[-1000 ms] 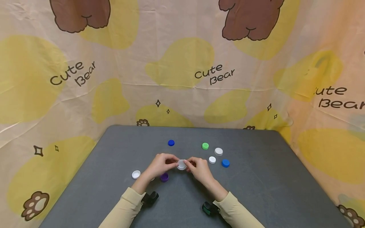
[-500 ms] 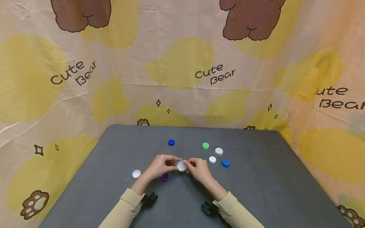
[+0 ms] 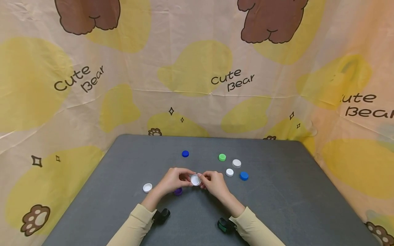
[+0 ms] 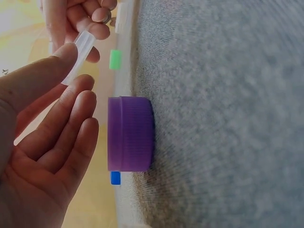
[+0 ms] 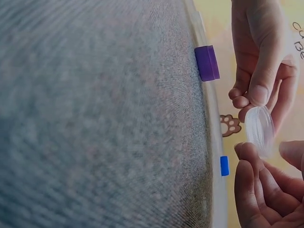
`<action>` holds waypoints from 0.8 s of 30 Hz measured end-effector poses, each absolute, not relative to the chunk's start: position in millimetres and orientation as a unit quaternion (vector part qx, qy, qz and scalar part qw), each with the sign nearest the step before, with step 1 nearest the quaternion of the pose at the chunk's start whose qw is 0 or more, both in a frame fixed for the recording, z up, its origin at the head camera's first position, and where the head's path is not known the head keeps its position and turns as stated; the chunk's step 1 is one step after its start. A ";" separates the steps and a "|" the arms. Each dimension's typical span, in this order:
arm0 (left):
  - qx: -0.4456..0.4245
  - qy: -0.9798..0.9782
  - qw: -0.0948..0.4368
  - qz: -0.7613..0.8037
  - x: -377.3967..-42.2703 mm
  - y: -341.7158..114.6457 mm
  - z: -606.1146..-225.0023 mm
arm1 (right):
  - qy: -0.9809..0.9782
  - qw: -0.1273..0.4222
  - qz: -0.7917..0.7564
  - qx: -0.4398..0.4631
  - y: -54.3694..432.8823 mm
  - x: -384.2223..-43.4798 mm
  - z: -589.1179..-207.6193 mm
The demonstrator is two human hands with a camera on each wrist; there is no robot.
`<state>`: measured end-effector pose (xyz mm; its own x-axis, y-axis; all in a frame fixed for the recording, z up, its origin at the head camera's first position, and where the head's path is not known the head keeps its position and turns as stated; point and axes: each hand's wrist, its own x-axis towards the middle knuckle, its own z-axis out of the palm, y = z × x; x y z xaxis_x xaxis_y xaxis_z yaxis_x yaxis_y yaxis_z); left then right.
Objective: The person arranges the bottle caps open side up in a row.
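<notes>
Above the table, a translucent white bottle cap (image 3: 195, 179) is held between both hands, its hollow side turned toward the head camera. My left hand (image 3: 173, 179) pinches its left edge, thumb on one face and fingers behind. On the opposite edge, my right hand (image 3: 214, 184) holds it with thumb and fingertips; the right wrist view shows those fingers curled at the rim. A purple bottle cap (image 4: 130, 135) sits on the table beneath the left hand, partly covered by it in the head view. Left of the left wrist lies a white cap (image 3: 147, 188), hollow side up.
Farther back on the grey table (image 3: 292, 191) lie a dark blue cap (image 3: 185, 153) and a green cap (image 3: 222, 157). Right of the hands are two white caps (image 3: 236, 163) and a blue cap (image 3: 244, 176). A printed cloth (image 3: 191, 68) hangs behind the table.
The held cap has tilted so its hollow side faces the head camera more, and sits slightly lower. Both hands have shifted only a little, keeping their hold.
</notes>
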<state>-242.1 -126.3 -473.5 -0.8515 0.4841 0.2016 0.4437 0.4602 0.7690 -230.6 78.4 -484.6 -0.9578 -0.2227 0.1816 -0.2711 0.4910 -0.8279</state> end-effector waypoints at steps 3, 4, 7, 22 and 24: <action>0.271 0.855 0.018 0.442 -242.7 -126.6 -474.4 | -0.862 0.021 0.486 0.146 78.9 -229.5 -484.0; 0.270 0.856 0.017 0.442 -243.0 -126.8 -474.7 | -0.862 0.018 0.486 0.146 79.1 -229.2 -483.6; 0.266 0.857 0.017 0.441 -243.6 -127.3 -475.4 | -0.862 0.015 0.482 0.154 79.8 -228.2 -482.5; 0.246 0.868 0.033 0.431 -244.8 -129.9 -476.1 | -0.874 0.012 0.440 0.204 83.0 -227.0 -481.9; 0.246 0.867 0.037 0.431 -245.0 -130.3 -476.3 | -0.875 0.010 0.435 0.210 83.9 -227.1 -482.1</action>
<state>-245.0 -130.3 -476.3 -0.8759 0.4592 0.1482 0.3953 0.5068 0.7661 -227.1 83.9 -482.1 -0.9112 -0.3596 0.2010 -0.3773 0.5329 -0.7574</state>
